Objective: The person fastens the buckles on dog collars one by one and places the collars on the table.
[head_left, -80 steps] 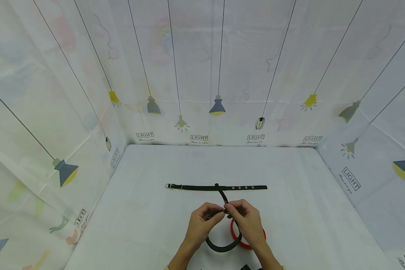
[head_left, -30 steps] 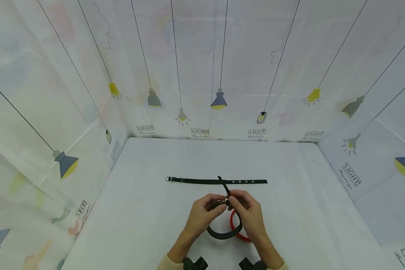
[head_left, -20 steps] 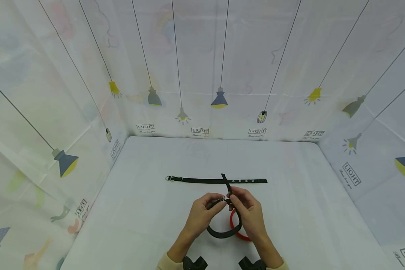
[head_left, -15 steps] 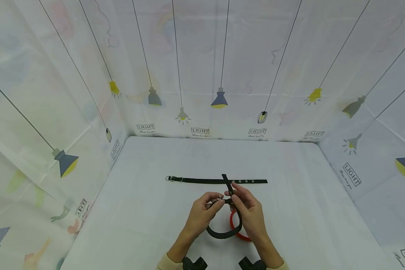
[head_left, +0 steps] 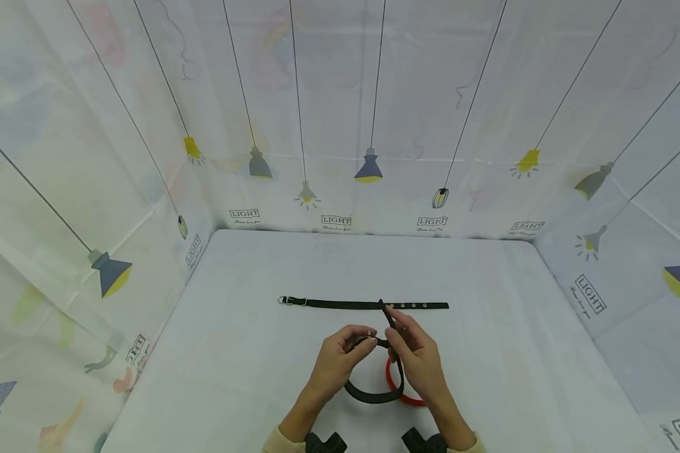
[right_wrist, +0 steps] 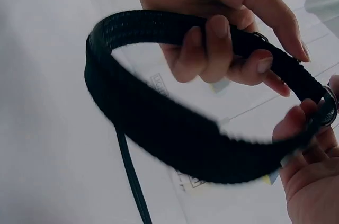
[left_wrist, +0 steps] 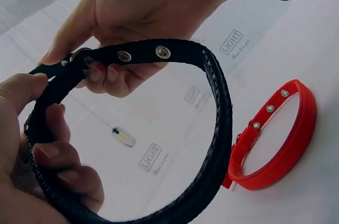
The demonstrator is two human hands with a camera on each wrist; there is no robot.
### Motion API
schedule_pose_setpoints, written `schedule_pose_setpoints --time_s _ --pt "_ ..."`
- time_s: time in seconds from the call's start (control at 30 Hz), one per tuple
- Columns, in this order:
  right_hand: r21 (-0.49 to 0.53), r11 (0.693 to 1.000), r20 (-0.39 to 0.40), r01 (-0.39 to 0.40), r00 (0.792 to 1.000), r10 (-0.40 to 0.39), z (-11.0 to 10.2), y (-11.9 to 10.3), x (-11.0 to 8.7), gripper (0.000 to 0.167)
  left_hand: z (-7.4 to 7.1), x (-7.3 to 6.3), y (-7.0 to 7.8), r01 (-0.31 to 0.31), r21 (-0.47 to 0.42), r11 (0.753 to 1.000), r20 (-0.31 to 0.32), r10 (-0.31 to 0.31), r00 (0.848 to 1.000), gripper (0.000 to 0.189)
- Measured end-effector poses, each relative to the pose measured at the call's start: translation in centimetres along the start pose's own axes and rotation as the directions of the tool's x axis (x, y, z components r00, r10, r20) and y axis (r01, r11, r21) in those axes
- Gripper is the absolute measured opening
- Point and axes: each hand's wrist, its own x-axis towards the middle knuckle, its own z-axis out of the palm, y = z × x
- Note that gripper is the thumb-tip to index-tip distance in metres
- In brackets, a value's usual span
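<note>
A black collar [head_left: 374, 397] with metal eyelets and a buckle is bent into a loop between both hands. My left hand [head_left: 339, 360] grips its buckle side, fingers curled round the strap in the right wrist view. My right hand [head_left: 418, 355] pinches the strap near its free end [head_left: 390, 316], which points away past the fingertips. In the left wrist view several eyelets [left_wrist: 162, 52] show along the loop. The metal ring [right_wrist: 330, 106] is beside the right fingers in the right wrist view. Fingers partly hide the buckle.
A second black collar [head_left: 340, 304] lies flat and straight beyond the hands. A red collar [head_left: 412, 401], closed into a loop, rests on the white table [head_left: 232, 365] behind the held one, by the right hand. Printed cloth walls [head_left: 340, 94] enclose the table.
My right fingers have shifted up along the strap's free end, which has swung rightward and dipped slightly. My left hand keeps its grip on the buckle side. The head view has tilted a little.
</note>
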Motion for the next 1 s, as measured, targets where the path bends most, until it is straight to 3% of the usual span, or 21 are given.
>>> schedule_pose_setpoints --time_s 0.17,0.33,0.63,1.0 --pt "-0.019 0.997 0.066 0.08 0.995 -0.078 -0.4 0.32 -0.09 0.032 -0.05 -0.03 0.07 0.016 0.005 1.0 0.012 -0.016 1.0 0.026" --pt "0.031 0.997 0.11 0.076 0.991 -0.079 -0.34 0.38 -0.19 0.023 0.01 0.07 -0.05 0.028 -0.002 1.0 0.017 -0.027 0.999 0.026" --pt "0.033 0.996 0.109 0.083 0.99 -0.087 -0.51 0.25 -0.12 0.012 -0.18 0.0 -0.17 0.032 -0.037 0.999 0.056 -0.029 0.998 0.027" --pt "0.039 0.996 0.172 0.077 0.982 -0.082 -1.1 0.28 0.12 0.012 -0.18 -0.17 -0.28 0.037 -0.086 0.996 0.061 -0.032 0.998 0.029"
